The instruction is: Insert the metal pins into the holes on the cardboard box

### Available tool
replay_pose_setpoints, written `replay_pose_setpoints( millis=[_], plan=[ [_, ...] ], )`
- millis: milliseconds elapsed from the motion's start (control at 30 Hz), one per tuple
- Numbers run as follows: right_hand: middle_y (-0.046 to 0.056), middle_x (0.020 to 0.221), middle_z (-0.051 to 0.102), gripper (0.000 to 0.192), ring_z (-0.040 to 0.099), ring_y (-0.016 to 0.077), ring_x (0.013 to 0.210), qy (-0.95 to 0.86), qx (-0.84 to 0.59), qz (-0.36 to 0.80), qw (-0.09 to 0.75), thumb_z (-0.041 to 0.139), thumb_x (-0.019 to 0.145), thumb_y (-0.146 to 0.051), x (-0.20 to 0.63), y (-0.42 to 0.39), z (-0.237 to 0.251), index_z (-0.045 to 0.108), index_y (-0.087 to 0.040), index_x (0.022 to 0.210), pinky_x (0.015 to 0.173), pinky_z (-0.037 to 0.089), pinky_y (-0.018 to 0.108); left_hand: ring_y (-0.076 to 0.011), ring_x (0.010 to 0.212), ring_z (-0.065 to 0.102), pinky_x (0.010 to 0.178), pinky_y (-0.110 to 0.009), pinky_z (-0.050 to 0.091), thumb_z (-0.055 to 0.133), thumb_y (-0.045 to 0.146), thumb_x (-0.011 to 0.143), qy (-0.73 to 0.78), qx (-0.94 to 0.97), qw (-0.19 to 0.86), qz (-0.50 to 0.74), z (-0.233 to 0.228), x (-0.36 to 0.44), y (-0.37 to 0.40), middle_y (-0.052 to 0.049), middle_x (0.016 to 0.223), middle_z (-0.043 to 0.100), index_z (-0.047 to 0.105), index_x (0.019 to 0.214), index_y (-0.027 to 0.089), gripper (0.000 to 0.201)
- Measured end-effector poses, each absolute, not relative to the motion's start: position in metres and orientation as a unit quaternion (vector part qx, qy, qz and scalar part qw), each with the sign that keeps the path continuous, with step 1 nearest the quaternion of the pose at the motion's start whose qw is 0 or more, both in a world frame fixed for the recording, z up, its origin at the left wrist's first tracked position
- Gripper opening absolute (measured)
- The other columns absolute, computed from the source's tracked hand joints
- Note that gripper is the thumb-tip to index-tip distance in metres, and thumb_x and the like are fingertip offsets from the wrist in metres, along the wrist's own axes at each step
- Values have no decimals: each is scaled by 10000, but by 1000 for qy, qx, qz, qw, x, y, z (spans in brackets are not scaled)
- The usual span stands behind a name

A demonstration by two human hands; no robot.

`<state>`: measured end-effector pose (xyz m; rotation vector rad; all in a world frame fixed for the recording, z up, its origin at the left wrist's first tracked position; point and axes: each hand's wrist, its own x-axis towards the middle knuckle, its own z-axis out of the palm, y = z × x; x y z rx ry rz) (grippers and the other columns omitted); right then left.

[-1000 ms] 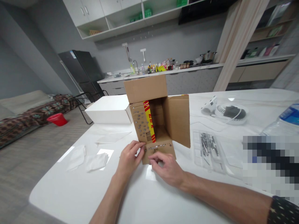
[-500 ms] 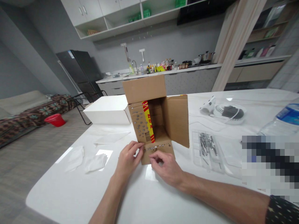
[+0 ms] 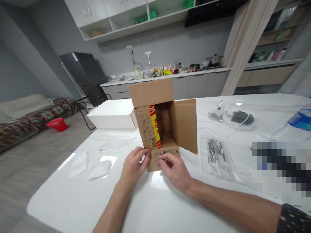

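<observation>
A cardboard box lies on its side with its opening towards me and its flaps spread. Many small grey screw heads dot its left flap, beside a yellow and red tape strip. More small metal pieces run in a row along the lower flap. My left hand is closed on the left edge of that lower flap, thumb and fingers pinching it. Over the row, my right hand is closed in a pinch at the flap's surface; whatever lies between its fingertips is too small to make out.
Right of the box sits a clear compartment case of metal bits. Behind it are a white round device with a cable and a water bottle. At left stand a white box and folded tissues.
My right hand has shifted slightly right and up along the lower flap, still pinched. My left hand stays at the flap's left edge.
</observation>
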<state>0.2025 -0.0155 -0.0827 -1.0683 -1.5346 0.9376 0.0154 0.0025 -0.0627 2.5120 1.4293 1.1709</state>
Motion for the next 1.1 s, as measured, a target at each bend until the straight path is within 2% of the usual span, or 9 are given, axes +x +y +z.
replay_pose_setpoints(
  millis=[100, 167, 300, 433, 633, 800, 1000, 1100],
  plan=[
    [36, 734, 702, 242, 650, 159, 660, -585, -431, 437, 530, 560, 880, -370, 202, -13, -84, 655, -167, 972, 616, 536, 278, -123, 727, 591, 586, -223, 508, 509, 201, 930, 458, 806, 10, 376, -62, 15, 2, -46, 900, 648, 644, 996, 189, 151],
    [28, 691, 681, 283, 623, 146, 593, -553, -425, 463, 547, 569, 885, -411, 202, -11, -85, 635, -160, 997, 554, 524, 264, -122, 714, 581, 580, -224, 504, 509, 204, 930, 458, 806, 7, 375, -61, 16, 2, -45, 894, 647, 645, 988, 190, 149],
    [-16, 637, 621, 326, 516, 91, 399, -513, -410, 511, 555, 587, 870, -469, 203, -7, -85, 605, -165, 984, 379, 428, 220, -127, 727, 582, 585, -228, 501, 512, 211, 931, 460, 805, 8, 374, -61, 16, 2, -46, 886, 644, 648, 983, 192, 147],
    [-45, 630, 595, 334, 484, 78, 322, -503, -406, 548, 532, 580, 859, -477, 203, -5, -87, 577, -171, 993, 313, 351, 197, -129, 740, 588, 599, -236, 501, 514, 218, 932, 458, 807, 13, 373, -60, 17, 2, -49, 884, 642, 650, 992, 192, 151],
    [-75, 595, 570, 324, 528, 114, 305, -496, -416, 582, 492, 549, 849, -449, 201, -8, -84, 529, -185, 1037, 289, 347, 191, -129, 721, 595, 568, -223, 492, 545, 256, 911, 461, 814, 37, 350, -58, 16, 1, -29, 817, 600, 658, 983, 196, 147],
    [-83, 578, 558, 367, 554, 136, 319, -469, -402, 600, 508, 537, 850, -485, 201, -7, -82, 485, -189, 1060, 301, 378, 201, -125, 719, 598, 559, -212, 491, 548, 245, 897, 476, 813, 58, 330, -58, 15, 1, -27, 836, 600, 660, 957, 197, 136],
    [-88, 564, 545, 354, 537, 135, 310, -455, -410, 597, 519, 532, 851, -483, 202, -6, -80, 468, -200, 1055, 299, 363, 204, -128, 716, 605, 577, -227, 493, 549, 243, 889, 476, 813, 50, 331, -57, 15, 0, -25, 826, 610, 657, 923, 198, 122],
    [-88, 557, 537, 296, 484, 108, 299, -499, -415, 571, 503, 511, 876, -459, 201, -11, -82, 500, -208, 1032, 297, 327, 199, -126, 702, 603, 578, -231, 491, 548, 235, 888, 472, 815, 47, 332, -57, 16, 0, -22, 814, 614, 656, 903, 199, 114]
  ],
)
